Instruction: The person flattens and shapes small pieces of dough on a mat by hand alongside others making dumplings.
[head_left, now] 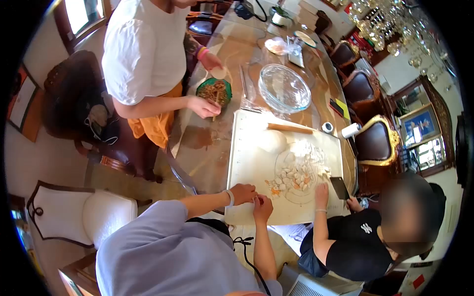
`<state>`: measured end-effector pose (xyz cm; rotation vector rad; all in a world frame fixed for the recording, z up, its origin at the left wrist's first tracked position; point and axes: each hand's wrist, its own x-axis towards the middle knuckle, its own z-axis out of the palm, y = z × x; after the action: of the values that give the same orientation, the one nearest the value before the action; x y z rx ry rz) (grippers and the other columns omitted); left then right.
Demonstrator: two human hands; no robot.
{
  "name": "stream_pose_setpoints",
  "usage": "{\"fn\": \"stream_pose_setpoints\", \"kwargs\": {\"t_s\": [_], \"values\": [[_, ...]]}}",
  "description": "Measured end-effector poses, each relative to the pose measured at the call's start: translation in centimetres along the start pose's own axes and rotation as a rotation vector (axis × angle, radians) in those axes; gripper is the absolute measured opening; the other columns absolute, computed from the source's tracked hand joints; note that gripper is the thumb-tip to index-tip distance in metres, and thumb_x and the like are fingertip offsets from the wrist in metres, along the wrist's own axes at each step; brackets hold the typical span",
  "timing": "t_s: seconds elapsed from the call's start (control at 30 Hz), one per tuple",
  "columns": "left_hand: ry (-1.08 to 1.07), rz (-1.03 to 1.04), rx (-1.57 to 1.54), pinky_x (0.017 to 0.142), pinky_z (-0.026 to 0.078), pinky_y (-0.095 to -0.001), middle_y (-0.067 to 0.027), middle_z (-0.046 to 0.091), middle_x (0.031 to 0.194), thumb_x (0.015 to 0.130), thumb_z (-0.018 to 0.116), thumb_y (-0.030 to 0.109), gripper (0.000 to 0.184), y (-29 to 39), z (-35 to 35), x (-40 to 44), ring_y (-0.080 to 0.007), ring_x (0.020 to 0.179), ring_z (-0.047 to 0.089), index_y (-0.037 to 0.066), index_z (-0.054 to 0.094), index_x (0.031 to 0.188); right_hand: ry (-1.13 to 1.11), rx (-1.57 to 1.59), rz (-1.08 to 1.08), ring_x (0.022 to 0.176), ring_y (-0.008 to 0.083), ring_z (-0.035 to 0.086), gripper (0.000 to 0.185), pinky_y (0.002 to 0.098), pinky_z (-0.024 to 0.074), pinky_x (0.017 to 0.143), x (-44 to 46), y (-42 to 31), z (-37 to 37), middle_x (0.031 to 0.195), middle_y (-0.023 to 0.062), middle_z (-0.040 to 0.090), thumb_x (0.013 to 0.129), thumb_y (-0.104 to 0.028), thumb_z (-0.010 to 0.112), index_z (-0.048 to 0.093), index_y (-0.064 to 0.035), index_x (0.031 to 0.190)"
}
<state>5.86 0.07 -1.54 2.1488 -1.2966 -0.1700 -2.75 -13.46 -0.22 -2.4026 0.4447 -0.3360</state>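
Observation:
My left hand [242, 194], with a pale band at its wrist, is closed in a pinch above the near edge of a white board [239, 163]. Fingertips almost touching it, my right hand [262, 208] is pinched as well. Whatever lies between the fingers is too small to make out. Beyond them on the board are several small cut dough pieces [291, 178] dusted with flour, with orange bits [273, 187] among them. Farther back sit a smooth dough ball [272, 141] and a wooden rolling pin [289, 128].
At right, a person in black holds a cleaver [339, 188] by the board. At left, a person in white holds a round wrapper [218, 73] and a stick over a green bowl [226, 89] of filling. A glass bowl [285, 89] stands behind the board; a white chair [106, 217] is at left.

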Motion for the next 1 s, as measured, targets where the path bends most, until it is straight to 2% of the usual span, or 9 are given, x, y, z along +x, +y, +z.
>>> {"fn": "stream_pose_setpoints", "kwargs": {"t_s": [0.3, 0.4, 0.5, 0.6, 0.7, 0.8, 0.9, 1.0], "values": [[0.008, -0.031, -0.005, 0.074, 0.05, -0.0385, -0.0089, 0.057, 0.094, 0.08, 0.064, 0.029, 0.029, 0.3, -0.9, -0.3, -0.0271, 0.091, 0.059, 0.008, 0.056, 0.098, -0.053, 0.061, 0.013, 0.073, 0.0232, 0.061, 0.018, 0.0329, 0.0492, 0.069, -0.1, 0.6, -0.4, 0.081, 0.0107, 0.061, 0.08, -0.011, 0.064, 0.065, -0.0056, 0.097], [-0.134, -0.099, 0.034, 0.073, 0.05, -0.0385, -0.0096, 0.058, 0.091, 0.083, 0.06, 0.027, 0.026, 0.7, -1.7, -0.1, -0.0289, 0.089, 0.06, 0.007, 0.055, 0.099, -0.032, -0.017, -0.181, 0.074, 0.023, 0.06, 0.021, 0.0329, 0.0489, 0.07, 0.2, 1.2, -0.2, 0.083, 0.0107, 0.061, 0.08, -0.012, 0.064, 0.065, -0.0056, 0.099], [-0.089, -0.096, 0.008, 0.071, 0.05, -0.0391, -0.0115, 0.059, 0.089, 0.085, 0.058, 0.024, 0.022, 0.3, -0.4, -0.4, -0.03, 0.086, 0.061, 0.006, 0.056, 0.097, -0.065, -0.027, -0.129, 0.075, 0.0232, 0.06, 0.022, 0.0334, 0.0486, 0.071, 0.1, 1.2, -0.2, 0.084, 0.0113, 0.061, 0.079, -0.012, 0.063, 0.065, -0.0053, 0.1], [-0.145, -0.136, 0.089, 0.07, 0.05, -0.0398, -0.0128, 0.061, 0.09, 0.085, 0.058, 0.022, 0.019, 1.0, -0.2, -0.2, -0.0302, 0.086, 0.062, 0.006, 0.057, 0.094, -0.063, -0.02, -0.038, 0.075, 0.022, 0.061, 0.021, 0.0325, 0.0491, 0.07, -0.1, 1.4, 0.0, 0.084, 0.0109, 0.061, 0.08, -0.011, 0.063, 0.065, -0.0051, 0.1], [-0.176, -0.135, 0.047, 0.07, 0.05, -0.0402, -0.0132, 0.062, 0.092, 0.084, 0.059, 0.022, 0.018, 1.5, -0.5, 0.0, -0.0299, 0.087, 0.062, 0.006, 0.058, 0.092, -0.094, 0.086, 0.098, 0.08, 0.0245, 0.059, 0.021, 0.0359, 0.047, 0.074, -0.3, 1.4, 0.1, 0.086, 0.0101, 0.06, 0.08, -0.012, 0.064, 0.064, -0.0064, 0.1], [-0.184, -0.146, 0.05, 0.07, 0.051, -0.0406, -0.0125, 0.062, 0.091, 0.082, 0.06, 0.019, 0.017, 1.8, -1.1, 0.2, -0.0297, 0.087, 0.062, 0.005, 0.058, 0.092, -0.07, 0.053, 0.059, 0.073, 0.0189, 0.062, 0.019, 0.0299, 0.0501, 0.068, -0.3, 1.2, 0.0, 0.083, 0.0097, 0.062, 0.08, -0.009, 0.064, 0.065, -0.0042, 0.098], [-0.19, -0.134, 0.046, 0.07, 0.051, -0.0408, -0.015, 0.065, 0.09, 0.082, 0.058, 0.019, 0.018, 1.9, -1.5, 0.5, -0.0314, 0.085, 0.064, 0.005, 0.062, 0.093, -0.043, 0.057, 0.044, 0.073, 0.0192, 0.062, 0.019, 0.0302, 0.0501, 0.069, -0.3, 1.6, 0.3, 0.083, 0.0099, 0.062, 0.08, -0.009, 0.064, 0.065, -0.004, 0.099], [-0.216, -0.08, 0.053, 0.069, 0.051, -0.041, -0.0115, 0.063, 0.088, 0.081, 0.058, 0.015, 0.014, 1.2, -0.6, 0.7, -0.0301, 0.084, 0.063, 0.006, 0.058, 0.092, -0.065, 0.135, 0.101, 0.071, 0.0191, 0.062, 0.019, 0.0298, 0.0501, 0.067, -0.4, 1.4, 0.2, 0.083, 0.0099, 0.062, 0.08, -0.009, 0.064, 0.065, -0.0041, 0.099]]}}
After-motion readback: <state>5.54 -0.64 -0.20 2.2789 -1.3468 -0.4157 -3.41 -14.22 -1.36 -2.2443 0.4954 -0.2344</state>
